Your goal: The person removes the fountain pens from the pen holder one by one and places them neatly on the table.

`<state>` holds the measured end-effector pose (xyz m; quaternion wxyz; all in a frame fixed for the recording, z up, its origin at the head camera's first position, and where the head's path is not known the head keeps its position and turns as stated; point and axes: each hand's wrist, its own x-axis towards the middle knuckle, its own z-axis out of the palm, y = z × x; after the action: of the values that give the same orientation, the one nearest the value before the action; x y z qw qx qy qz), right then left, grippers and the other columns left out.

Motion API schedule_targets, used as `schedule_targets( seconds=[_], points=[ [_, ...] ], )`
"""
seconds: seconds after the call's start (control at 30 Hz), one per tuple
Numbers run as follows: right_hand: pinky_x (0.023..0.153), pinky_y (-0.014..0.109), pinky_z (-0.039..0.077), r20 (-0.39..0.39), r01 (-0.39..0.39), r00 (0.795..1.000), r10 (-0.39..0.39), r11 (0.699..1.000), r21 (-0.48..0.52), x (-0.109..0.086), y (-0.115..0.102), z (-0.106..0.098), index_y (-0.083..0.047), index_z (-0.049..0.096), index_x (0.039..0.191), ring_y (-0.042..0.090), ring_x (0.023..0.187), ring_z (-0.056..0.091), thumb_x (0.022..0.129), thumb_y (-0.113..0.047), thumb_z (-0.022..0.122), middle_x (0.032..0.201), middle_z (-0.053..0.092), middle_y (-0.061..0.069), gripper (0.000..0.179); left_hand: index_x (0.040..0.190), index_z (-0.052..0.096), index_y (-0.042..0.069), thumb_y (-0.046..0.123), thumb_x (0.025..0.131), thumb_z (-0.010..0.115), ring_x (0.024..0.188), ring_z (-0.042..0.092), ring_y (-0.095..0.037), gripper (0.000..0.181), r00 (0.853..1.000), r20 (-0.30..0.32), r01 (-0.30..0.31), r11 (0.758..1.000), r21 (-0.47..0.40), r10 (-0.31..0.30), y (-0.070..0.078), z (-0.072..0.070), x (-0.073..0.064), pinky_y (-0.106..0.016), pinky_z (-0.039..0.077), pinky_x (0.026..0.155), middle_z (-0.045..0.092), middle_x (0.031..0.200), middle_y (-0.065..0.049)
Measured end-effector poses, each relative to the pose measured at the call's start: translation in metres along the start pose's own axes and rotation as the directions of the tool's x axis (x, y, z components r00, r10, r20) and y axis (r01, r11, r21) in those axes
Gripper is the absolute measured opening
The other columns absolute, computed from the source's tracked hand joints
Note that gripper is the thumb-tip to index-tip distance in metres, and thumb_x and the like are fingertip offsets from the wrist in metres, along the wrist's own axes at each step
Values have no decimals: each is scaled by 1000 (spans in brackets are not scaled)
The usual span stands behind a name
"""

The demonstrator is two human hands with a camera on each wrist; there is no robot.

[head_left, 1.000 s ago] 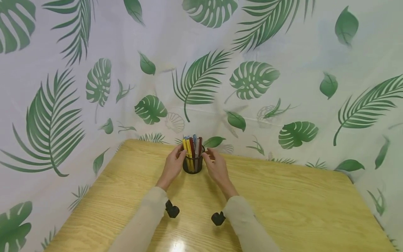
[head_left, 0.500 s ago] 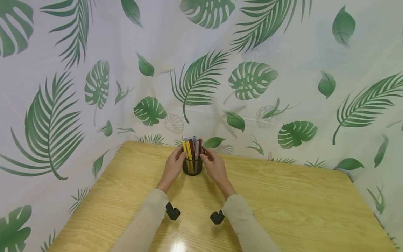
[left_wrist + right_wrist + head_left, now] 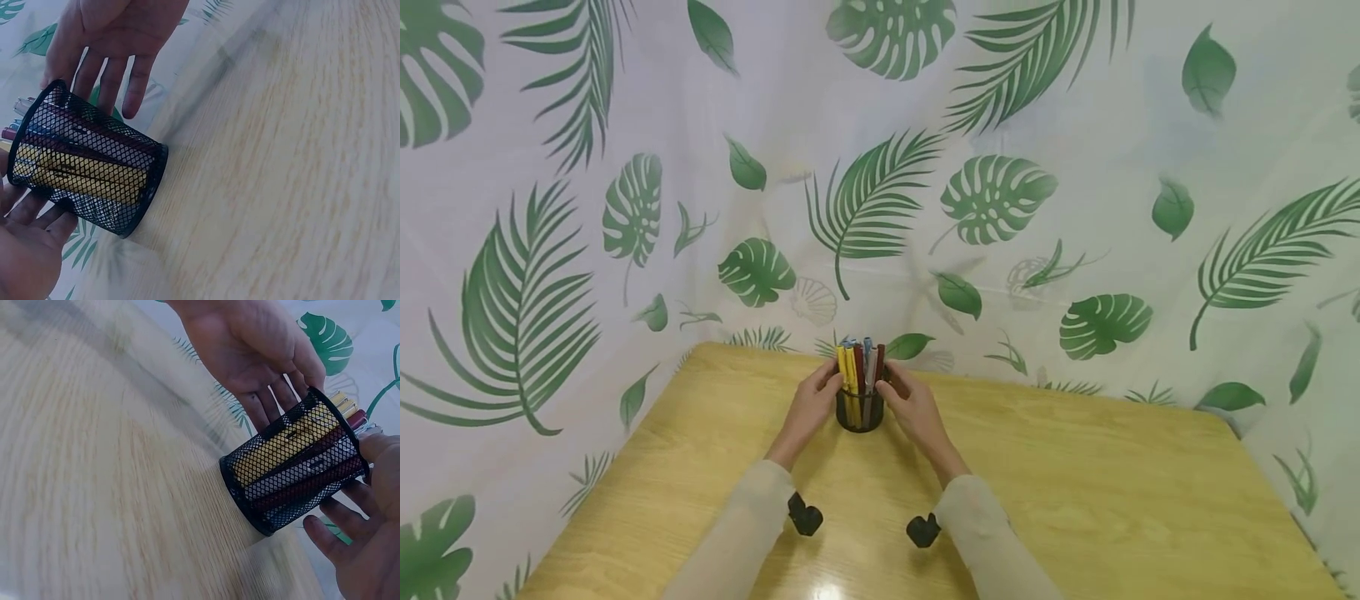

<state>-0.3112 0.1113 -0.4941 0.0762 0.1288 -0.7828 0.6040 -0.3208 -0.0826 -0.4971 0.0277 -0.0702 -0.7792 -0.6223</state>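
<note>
A black wire-mesh pen holder (image 3: 860, 417) stands on the wooden table near its back edge, full of pens. Yellow pens (image 3: 847, 367) lean at its left; dark red, grey and blue ones show beside them. My left hand (image 3: 807, 406) holds the holder's left side, thumb at the rim and fingers round the back. From the other side my right hand (image 3: 917, 411) grips it the same way. Through the mesh (image 3: 87, 165) the pens' lower parts show in the left wrist view. The holder's base (image 3: 247, 503) sits at the tabletop in the right wrist view.
The wood-grain table (image 3: 1075, 492) spreads out on both sides of the arms. Behind it and at the left hangs a white cloth (image 3: 880, 108) printed with green leaves. Black wrist cameras (image 3: 806, 516) are strapped at both sleeves.
The right thumb has come in closer against the holder's rim. Both hands and the pen holder have shifted slightly toward me, while the head view has tilted a little upward.
</note>
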Motion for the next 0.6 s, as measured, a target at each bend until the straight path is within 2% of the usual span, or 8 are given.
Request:
schedule_targets(
  seconds=[0.1,0.27,0.43,0.6],
  points=[
    [90,42,57,35,-41,999,40,999,36,-4,0,-2,0,47,153,37,132,56,106,-15,60,148,54,21,51,156,43,3,27,109,52,145,42,-36,53,1000,12,2,1000,0,-2,0,0,-3,-49,34,119,45,158,-18],
    [91,60,55,36,-108,994,104,989,104,-14,-6,-3,-2,47,153,38,131,57,106,-14,60,149,54,21,50,156,43,5,25,109,54,143,44,-36,53,998,56,2,998,-56,1,0,-1,-8,-49,40,116,44,158,-17],
    [86,55,58,24,-124,992,122,987,104,-27,-16,2,1,46,152,40,131,57,106,-14,61,147,55,23,51,156,45,9,27,108,55,144,45,-29,52,996,84,44,990,-132,-33,0,-4,-13,-43,43,114,44,159,-11],
    [85,55,58,14,-133,991,132,987,95,-37,-21,8,3,44,152,42,132,56,106,-15,61,148,54,25,53,155,44,3,20,109,54,145,42,-31,51,991,131,69,974,-216,-42,-2,-9,-19,-44,39,117,41,160,-15]
  ],
)
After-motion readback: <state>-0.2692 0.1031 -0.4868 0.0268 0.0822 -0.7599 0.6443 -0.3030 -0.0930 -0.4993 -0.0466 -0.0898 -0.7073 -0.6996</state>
